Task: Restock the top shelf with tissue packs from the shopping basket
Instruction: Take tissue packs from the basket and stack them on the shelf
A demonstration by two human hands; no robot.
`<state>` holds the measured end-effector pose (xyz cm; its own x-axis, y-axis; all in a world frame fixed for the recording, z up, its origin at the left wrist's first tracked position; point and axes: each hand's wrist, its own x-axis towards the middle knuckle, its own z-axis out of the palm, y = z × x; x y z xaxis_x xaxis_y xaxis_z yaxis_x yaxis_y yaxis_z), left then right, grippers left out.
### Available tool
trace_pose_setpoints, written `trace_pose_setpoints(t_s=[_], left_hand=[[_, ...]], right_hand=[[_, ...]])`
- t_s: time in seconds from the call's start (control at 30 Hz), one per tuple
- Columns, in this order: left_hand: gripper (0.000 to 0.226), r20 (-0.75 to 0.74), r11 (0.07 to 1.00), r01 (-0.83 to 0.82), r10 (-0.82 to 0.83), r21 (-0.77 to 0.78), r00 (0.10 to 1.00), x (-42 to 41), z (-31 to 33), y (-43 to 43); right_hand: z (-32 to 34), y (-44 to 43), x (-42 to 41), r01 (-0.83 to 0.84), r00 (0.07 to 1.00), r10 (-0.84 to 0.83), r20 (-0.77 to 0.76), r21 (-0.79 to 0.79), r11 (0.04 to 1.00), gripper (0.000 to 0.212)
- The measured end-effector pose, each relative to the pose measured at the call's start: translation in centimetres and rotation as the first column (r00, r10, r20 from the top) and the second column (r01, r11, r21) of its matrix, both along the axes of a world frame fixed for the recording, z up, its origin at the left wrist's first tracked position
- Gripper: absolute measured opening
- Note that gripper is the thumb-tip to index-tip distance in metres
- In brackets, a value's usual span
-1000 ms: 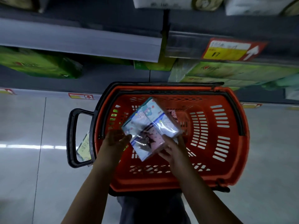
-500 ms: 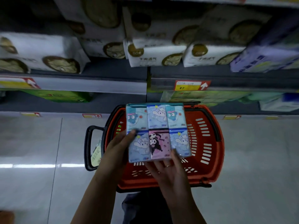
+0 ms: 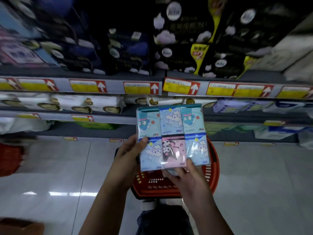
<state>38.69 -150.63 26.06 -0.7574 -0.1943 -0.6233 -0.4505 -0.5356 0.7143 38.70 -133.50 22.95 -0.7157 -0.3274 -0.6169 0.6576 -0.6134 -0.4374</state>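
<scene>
Holding: tissue multipack [image 3: 172, 138], left hand [image 3: 128, 150] pinching side, right hand [image 3: 188, 178] gripping bottom edge.
Done: out of shopping basket [image 3: 214, 173] beneath fingers [image 3: 189, 164].
Left: placement on top shelf.

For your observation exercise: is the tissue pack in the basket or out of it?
Out: the left hand and right hand hold the tissue pack above the red basket.
</scene>
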Motion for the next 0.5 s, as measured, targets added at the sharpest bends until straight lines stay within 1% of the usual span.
trace_pose_setpoints(t_s=[0.1,0.17,0.2,0.23,0.3,0.4,0.43,0.47,0.5], left_hand=[[0.035,-0.081,1.000,-0.013,0.015,0.024,0.997,-0.1,4.5,-0.4],[0.031,-0.125,1.000,-0.010,0.013,0.022,0.992,-0.1,7.7,-0.8],[0.033,-0.143,1.000,0.002,0.000,0.010,0.990,0.0,9.3,-1.0],[0.037,-0.162,1.000,0.017,-0.017,-0.004,0.987,0.2,10.9,-1.2],[0.042,-0.192,0.999,0.031,-0.036,-0.027,0.981,0.6,13.8,-1.7],[0.041,-0.238,0.993,0.045,-0.071,-0.113,0.969,1.1,17.4,-2.2],[0.041,-0.258,0.989,0.039,-0.076,-0.146,0.963,1.3,18.6,-2.4],[0.041,-0.283,0.985,0.032,-0.080,-0.170,0.956,1.6,19.9,-2.5],[0.040,-0.307,0.982,0.022,-0.079,-0.185,0.948,1.9,21.2,-2.6]], right_hand=[[4.1,0.3,-0.3,-0.071,0.996,0.072,-0.051,0.021,0.997,0.094],[6.8,0.7,-0.6,-0.055,0.997,0.056,-0.053,0.021,0.998,0.087],[8.0,1.0,-0.9,-0.032,0.998,0.033,-0.057,0.006,0.999,0.084],[9.6,1.1,-1.1,-0.018,0.997,0.017,-0.071,-0.002,1.000,0.087],[12.7,1.6,-1.3,-0.014,0.993,0.014,-0.119,0.000,1.000,0.098],[16.3,1.5,-1.6,-0.047,0.983,0.060,-0.172,0.079,0.996,0.105],[17.6,1.4,-1.8,-0.055,0.975,0.076,-0.208,0.105,0.993,0.099],[18.7,1.3,-1.9,-0.065,0.960,0.097,-0.262,0.126,0.990,0.087],[19.8,1.2,-2.0,-0.072,0.946,0.116,-0.304,0.151,0.986,0.070]])
